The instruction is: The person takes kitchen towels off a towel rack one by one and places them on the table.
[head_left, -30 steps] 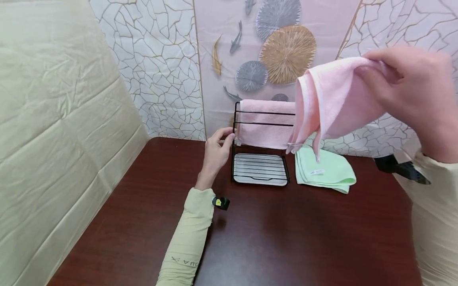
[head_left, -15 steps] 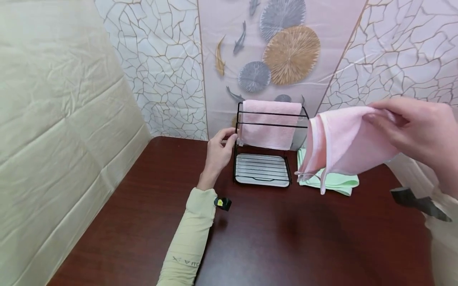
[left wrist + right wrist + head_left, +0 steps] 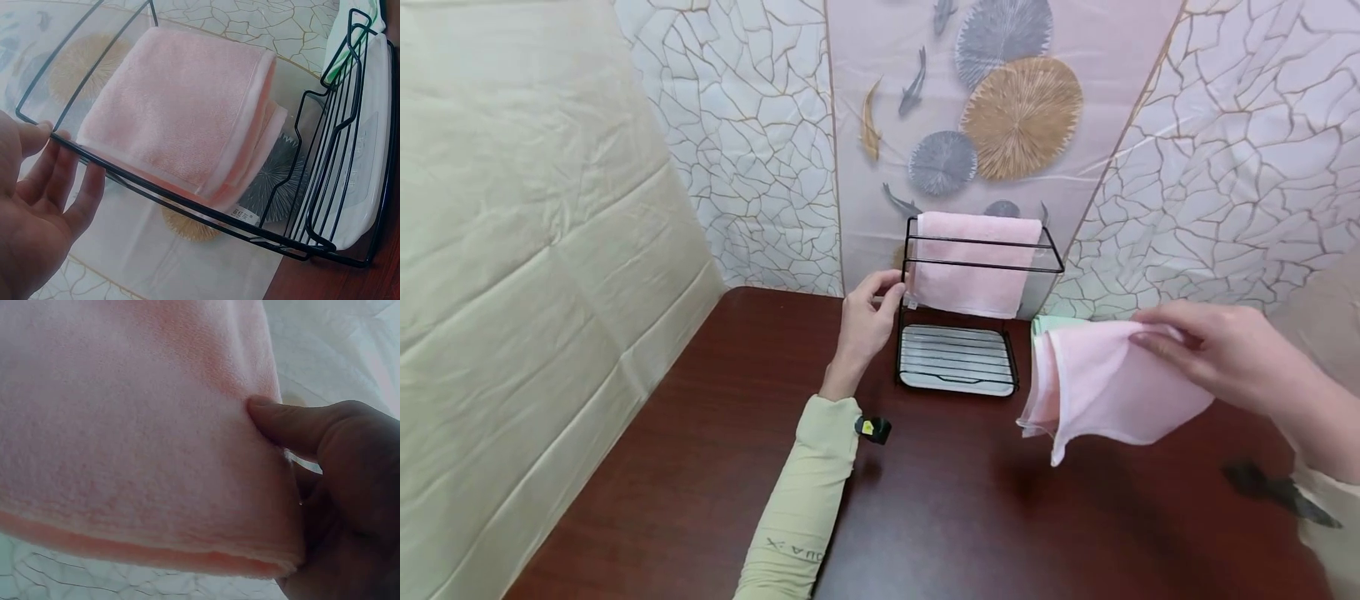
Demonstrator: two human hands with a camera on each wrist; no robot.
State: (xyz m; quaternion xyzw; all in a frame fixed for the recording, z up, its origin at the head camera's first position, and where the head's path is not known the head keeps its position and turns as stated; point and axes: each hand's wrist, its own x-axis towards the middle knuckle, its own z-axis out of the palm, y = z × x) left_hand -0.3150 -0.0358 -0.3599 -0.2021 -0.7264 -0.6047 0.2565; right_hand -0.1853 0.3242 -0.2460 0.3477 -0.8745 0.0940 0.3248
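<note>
We've the right hand [image 3: 1232, 354] pinching a loose pink cloth [image 3: 1105, 383], right of the black rack [image 3: 985, 266]!
Left hand [image 3: 867, 321] grips the rack's side; we judge this a cloth-handling step, next calling for a steady rack. Much of the green cloth [image 3: 1047, 323] is hidden, some right-hand fingertips too.

A: Right grip [image 3: 1232, 354]?
B: Lower now, held pink cloth [image 3: 1120, 383] down with it, nearer the bench [image 3: 940, 492].
A: Green cloth [image 3: 1054, 323]?
B: Mostly hidden behind the pink one.
A: Wire rack [image 3: 985, 266]?
B: Right end uncovered now.
</note>
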